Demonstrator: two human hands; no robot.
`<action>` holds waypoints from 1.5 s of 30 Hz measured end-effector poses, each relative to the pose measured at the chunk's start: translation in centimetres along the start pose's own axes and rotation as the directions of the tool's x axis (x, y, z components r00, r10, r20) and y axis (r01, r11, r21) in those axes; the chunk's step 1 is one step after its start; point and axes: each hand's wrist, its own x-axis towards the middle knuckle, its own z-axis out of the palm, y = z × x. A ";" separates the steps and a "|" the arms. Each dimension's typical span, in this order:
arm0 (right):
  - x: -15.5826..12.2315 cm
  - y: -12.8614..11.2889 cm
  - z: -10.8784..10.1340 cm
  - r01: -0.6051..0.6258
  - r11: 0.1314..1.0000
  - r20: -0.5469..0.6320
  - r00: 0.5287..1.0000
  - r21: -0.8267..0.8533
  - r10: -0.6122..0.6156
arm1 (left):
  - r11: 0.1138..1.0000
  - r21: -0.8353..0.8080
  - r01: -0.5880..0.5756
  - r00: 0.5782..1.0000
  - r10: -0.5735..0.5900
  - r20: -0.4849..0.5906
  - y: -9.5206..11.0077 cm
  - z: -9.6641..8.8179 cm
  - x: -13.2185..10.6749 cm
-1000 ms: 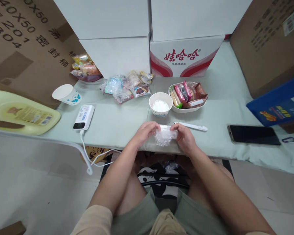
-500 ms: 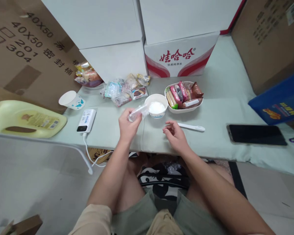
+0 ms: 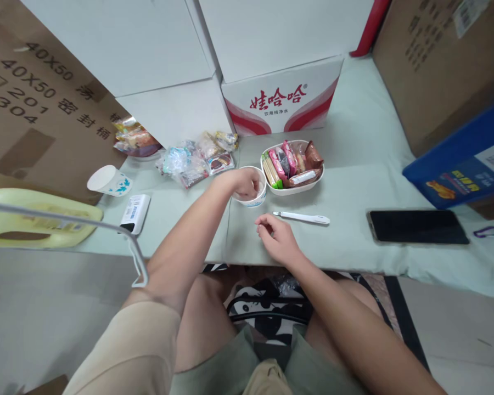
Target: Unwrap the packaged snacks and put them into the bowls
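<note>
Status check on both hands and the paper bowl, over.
Left hand inside paper bowl, grip hidden. Right hand loosely curled, near white tool. Bowl upright on table. Snack tray close on its right.

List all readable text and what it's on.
"40X50 汤…": left brown carton
"40X50 密封桶": same
"201": same
"304": same
"娃哈哈®": white-red carton
"饮用纯净水": same
Too small or blurred: blue box, jug, white device, right brown carton, snack wrappers.

We saw a pale green, cloth-covered counter above a grey floor, in soft light.
</note>
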 end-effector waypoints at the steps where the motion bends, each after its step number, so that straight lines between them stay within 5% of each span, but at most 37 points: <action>1: 0.1 0.0 0.0 0.007 1.000 0.005 1.000 -0.011 -0.006 | 0.996 0.090 -0.026 0.999 0.029 -0.029 -0.1 0.5 0.4; 7: 0.7 -0.3 0.5 0.032 0.997 0.024 0.999 -0.073 -0.030 | 0.962 0.272 -0.036 0.982 0.085 -0.169 -0.1 2.7 1.3; 15: 0.6 -0.2 1.7 0.053 0.992 0.042 0.998 -0.119 -0.048 | 0.966 0.255 0.034 0.970 0.030 -0.243 1.3 0.7 -4.0; 18: 0.6 -0.2 1.6 0.071 0.987 0.025 0.997 -0.143 -0.068 | 0.989 0.132 -0.065 0.885 0.118 -0.450 0.9 1.6 -6.4; 21: 0.7 -0.3 1.1 0.081 0.984 -0.060 0.994 -0.158 -0.092 | 0.987 0.031 -0.160 0.788 0.147 -0.597 -0.1 4.3 -8.4; 26: 0.6 -0.2 -1.3 0.088 0.953 -0.237 0.958 -0.289 -0.160 | 0.990 0.036 -0.134 0.759 0.126 -0.638 -2.6 8.3 -8.8; 30: 0.9 0.1 -3.7 0.125 0.801 -0.281 0.896 -0.585 -0.344 | 0.993 0.023 -0.115 0.630 0.090 -0.772 -3.8 8.9 -7.8; 35: 3.1 0.4 -4.7 0.133 0.453 -0.110 0.876 -0.881 -0.470 | 0.977 0.086 -0.197 0.410 0.162 -0.898 -3.3 9.6 -7.2; 40: 4.2 -0.9 -5.6 0.096 0.248 -0.024 0.897 -0.964 -0.441 | 0.951 0.100 -0.293 0.315 0.195 -0.929 -2.6 10.2 -7.2; 45: 4.2 -0.9 -7.4 0.073 0.091 0.036 0.934 -0.993 -0.354 | 0.932 0.083 -0.352 0.301 0.197 -0.933 -2.6 10.2 -7.2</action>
